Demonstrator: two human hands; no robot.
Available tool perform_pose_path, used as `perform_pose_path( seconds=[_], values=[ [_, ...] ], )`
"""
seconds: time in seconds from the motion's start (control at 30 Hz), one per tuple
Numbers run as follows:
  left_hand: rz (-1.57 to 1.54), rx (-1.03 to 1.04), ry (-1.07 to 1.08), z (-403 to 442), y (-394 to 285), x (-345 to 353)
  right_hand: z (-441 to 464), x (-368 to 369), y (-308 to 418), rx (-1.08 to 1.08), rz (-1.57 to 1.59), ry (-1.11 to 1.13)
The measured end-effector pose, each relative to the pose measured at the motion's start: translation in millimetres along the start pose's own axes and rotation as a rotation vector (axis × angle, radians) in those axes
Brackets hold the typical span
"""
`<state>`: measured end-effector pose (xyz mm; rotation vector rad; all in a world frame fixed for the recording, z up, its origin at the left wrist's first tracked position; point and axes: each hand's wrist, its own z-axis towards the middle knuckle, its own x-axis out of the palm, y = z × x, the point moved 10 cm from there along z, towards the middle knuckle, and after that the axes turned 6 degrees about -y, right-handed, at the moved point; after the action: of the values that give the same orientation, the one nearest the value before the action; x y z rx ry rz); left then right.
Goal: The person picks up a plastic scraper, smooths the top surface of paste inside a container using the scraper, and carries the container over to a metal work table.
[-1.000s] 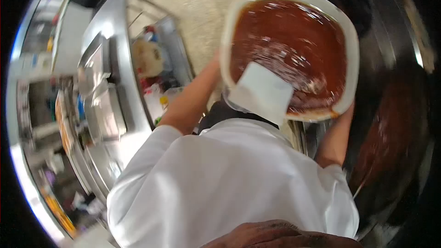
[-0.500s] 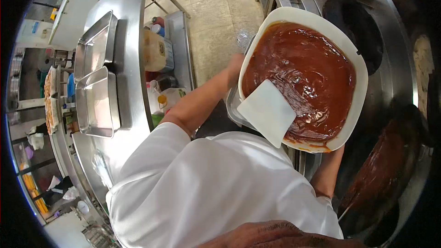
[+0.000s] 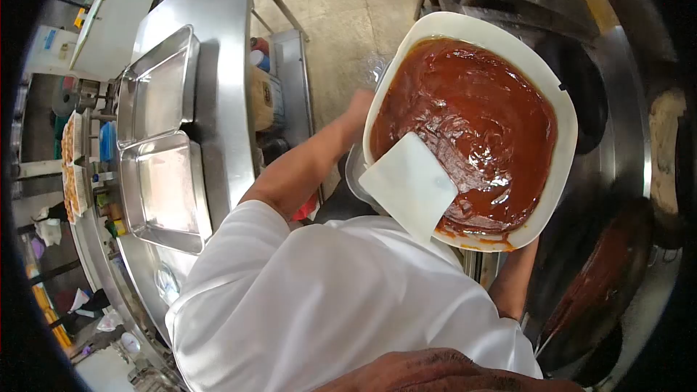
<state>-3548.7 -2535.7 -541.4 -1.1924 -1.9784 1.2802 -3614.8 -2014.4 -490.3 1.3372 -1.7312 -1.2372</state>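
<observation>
A white square-cornered tub (image 3: 565, 138) is held up in front of my body, filled with thick glossy reddish-brown sauce (image 3: 479, 116). My left hand (image 3: 361, 105) grips the tub's left side, its fingers hidden behind the wall. At the lower right, my right forearm reaches beneath the tub, which covers that hand. Lying across the near-left rim is a flat white scraper (image 3: 410, 185), its inner edge in the sauce and neither hand on it. Below the tub's left side a clear container edge (image 3: 356, 174) shows in part.
Two metal trays (image 3: 202, 196) rest on the steel counter (image 3: 232, 65) at left. A lower shelf (image 3: 296, 80) holds jars and bottles. To the right, a large dark pan (image 3: 602, 276) smeared with brown sauce sits on the stove. Tiled floor (image 3: 341, 7) lies ahead.
The tub and scraper have shifted slightly left in view. The counter and its trays have moved right and lower, closer to me, as my view turns. Both arms keep their hold.
</observation>
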Motion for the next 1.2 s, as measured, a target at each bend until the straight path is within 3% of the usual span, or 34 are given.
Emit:
perform_pose_path(
  seconds=[0.13, 0.2, 0.23, 0.33, 0.53, 0.8, 1.2],
  values=[
    [-0.094, 0.013, -0.012, 53, 26, -65, -29, 76, 2, 0.015, -0.017, 0.036],
    [-0.193, 0.081, 0.003, 115, 76, -103, -43, 126, -1, 0.026, -0.032, 0.064],
    [-0.261, 0.227, 0.054, 170, 127, -116, -48, 151, -1, 0.027, -0.039, 0.084],
    [-0.246, -0.023, -0.086, 112, 43, -174, -55, 213, 2, 0.049, -0.055, 0.149],
    [-0.342, -0.045, -0.242, 130, -28, -254, -20, 345, 25, 0.060, -0.061, 0.337],
    [-0.545, -0.018, -0.511, 147, -43, -355, 17, 553, 38, 0.064, -0.090, 0.652],
    [-0.819, -0.035, -0.746, 180, -48, -465, -13, 762, 37, 0.135, -0.210, 0.850]
  ],
)
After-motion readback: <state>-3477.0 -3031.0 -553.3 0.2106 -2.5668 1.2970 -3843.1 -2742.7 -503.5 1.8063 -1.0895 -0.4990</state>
